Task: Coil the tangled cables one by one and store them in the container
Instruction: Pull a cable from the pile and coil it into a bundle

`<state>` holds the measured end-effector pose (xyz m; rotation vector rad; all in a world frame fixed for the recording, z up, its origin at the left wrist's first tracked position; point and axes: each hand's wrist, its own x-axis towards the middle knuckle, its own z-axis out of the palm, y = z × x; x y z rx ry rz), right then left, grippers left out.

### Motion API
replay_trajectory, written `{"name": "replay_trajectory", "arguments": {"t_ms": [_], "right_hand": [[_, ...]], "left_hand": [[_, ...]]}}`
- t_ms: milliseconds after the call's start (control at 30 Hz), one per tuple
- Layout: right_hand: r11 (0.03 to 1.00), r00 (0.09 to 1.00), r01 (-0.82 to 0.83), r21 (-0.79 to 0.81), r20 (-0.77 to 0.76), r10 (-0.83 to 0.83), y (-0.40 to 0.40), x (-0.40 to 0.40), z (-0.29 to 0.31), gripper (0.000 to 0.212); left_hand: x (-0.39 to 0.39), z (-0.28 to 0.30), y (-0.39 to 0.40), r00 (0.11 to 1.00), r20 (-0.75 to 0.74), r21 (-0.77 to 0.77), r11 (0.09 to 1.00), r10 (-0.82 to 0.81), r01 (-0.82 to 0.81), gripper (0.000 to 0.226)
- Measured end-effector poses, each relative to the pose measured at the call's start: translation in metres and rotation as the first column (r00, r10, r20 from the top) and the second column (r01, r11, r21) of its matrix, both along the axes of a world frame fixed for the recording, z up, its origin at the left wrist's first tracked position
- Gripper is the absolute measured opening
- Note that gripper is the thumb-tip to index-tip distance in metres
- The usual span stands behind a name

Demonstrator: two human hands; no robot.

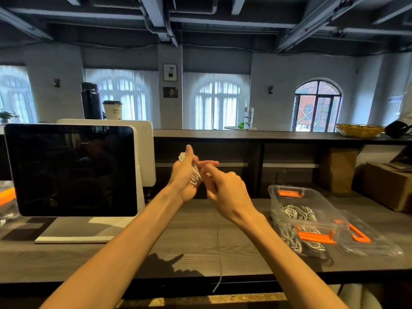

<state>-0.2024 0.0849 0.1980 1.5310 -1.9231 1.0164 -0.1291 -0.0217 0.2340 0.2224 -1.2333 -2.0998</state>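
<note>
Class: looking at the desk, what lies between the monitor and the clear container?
In the head view, both forearms cross bare desk between monitor and container; a loose cable tail hangs there.

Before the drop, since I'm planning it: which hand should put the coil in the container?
Probably the left hand: it grips the white cable coil; the clear container sits right.

Monitor [71,170] left on the counter [200,241]; container [305,210] right (cables [296,214] inside).
</note>
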Motion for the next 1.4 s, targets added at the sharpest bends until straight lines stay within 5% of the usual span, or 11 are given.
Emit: {"name": "replay_trajectory", "arguments": {"t_ms": [133, 367, 467, 600, 700, 867, 1033, 1167, 1300, 1400], "right_hand": [[0.998, 0.995, -0.063, 0.026, 0.083, 0.06, 0.002, 0.006, -0.003, 0.016], [0.961, 0.906, -0.218, 0.17, 0.401, 0.135, 0.012, -0.003, 0.0, 0.022], [0.944, 0.887, -0.269, 0.192, 0.431, 0.166, 0.019, -0.005, 0.001, 0.024], [0.894, 0.972, -0.231, 0.385, 0.121, 0.199, 0.02, 0.006, 0.013, 0.023], [0.921, 0.958, -0.283, 0.268, 0.126, 0.258, 0.015, 0.01, 0.024, 0.022], [0.98, 0.977, -0.167, -0.11, 0.115, 0.179, 0.014, -0.005, 0.031, 0.018], [0.965, 0.961, -0.161, -0.206, 0.191, 0.201, 0.019, -0.012, 0.03, 0.009], [0.932, 0.913, -0.248, -0.264, 0.257, 0.316, 0.019, -0.013, 0.023, 0.014], [0.888, 0.815, -0.301, -0.348, 0.389, 0.429, 0.022, -0.01, 0.028, 0.02], [0.902, 0.846, -0.261, -0.343, 0.368, 0.384, 0.023, -0.014, 0.027, 0.023]], "left_hand": [[-0.001, 0.001, -0.021, 0.998, -0.038, 0.144, 0.989, 0.05, -0.044, 0.043], [0.005, 0.005, -0.043, 0.986, -0.044, 0.039, 0.986, 0.164, -0.162, 0.047], [0.011, 0.005, -0.05, 0.973, 0.017, -0.15, 0.963, 0.231, -0.226, 0.044], [0.013, -0.001, -0.04, 0.948, 0.211, -0.49, 0.865, 0.239, -0.109, 0.043], [0.013, -0.006, -0.021, 0.924, 0.303, -0.661, 0.75, 0.235, 0.026, 0.054], [0.026, -0.007, -0.007, 0.898, 0.349, -0.404, 0.821, -0.269, 0.403, 0.074], [0.03, -0.003, 0.002, 0.879, 0.418, -0.513, 0.739, -0.231, 0.438, 0.053], [0.028, -0.003, 0.003, 0.887, 0.354, -0.424, 0.794, -0.297, 0.435, 0.044], [0.036, -0.008, -0.005, 0.777, 0.45, -0.37, 0.7, -0.44, 0.611, 0.039], [0.037, -0.009, -0.005, 0.765, 0.375, -0.295, 0.714, -0.524, 0.635, 0.046]]}}
